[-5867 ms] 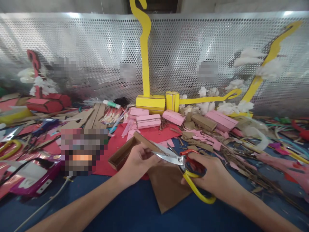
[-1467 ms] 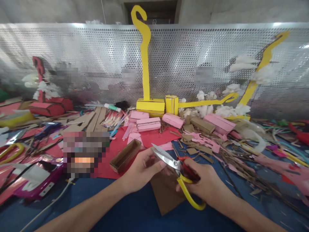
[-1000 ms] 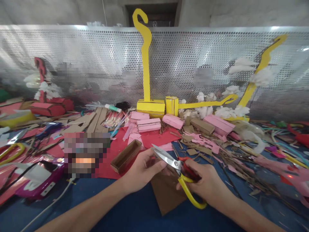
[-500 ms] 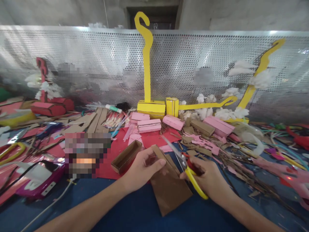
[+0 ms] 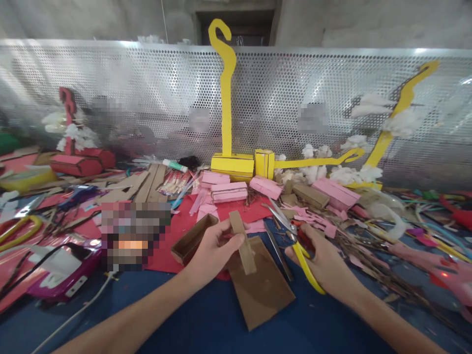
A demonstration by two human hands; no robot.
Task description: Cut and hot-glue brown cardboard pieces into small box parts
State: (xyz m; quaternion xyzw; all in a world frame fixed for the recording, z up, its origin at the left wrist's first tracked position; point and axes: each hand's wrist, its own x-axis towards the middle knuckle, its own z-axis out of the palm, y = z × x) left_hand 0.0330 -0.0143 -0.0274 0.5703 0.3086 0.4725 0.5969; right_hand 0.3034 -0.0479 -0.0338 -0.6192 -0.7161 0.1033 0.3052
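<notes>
My left hand (image 5: 217, 250) pinches a narrow brown cardboard strip (image 5: 242, 243) between thumb and fingers. In my right hand (image 5: 319, 255) are scissors (image 5: 303, 268) with yellow and red handles, the blades parted slightly and pointing up and left, apart from the strip. Beneath the strip a brown cardboard sheet (image 5: 261, 290) lies on the blue table. A thin metal-looking blade or ruler (image 5: 278, 253) rests along its right edge. Just left of my left hand sits an open brown cardboard box (image 5: 193, 241), partly hidden by that hand.
Several pink blocks (image 5: 229, 192) sit behind my hands, near a yellow hook-shaped piece on a block (image 5: 232, 164). Twigs and paper scraps (image 5: 368, 255) spread to the right. A purple power strip (image 5: 66, 280) with a cable lies left. A perforated metal panel (image 5: 147, 108) stands behind.
The scissors have moved right, away from the cardboard, with their blades further parted. The strip in my left hand has turned to face me, uncovering the thin metal piece beside the sheet.
</notes>
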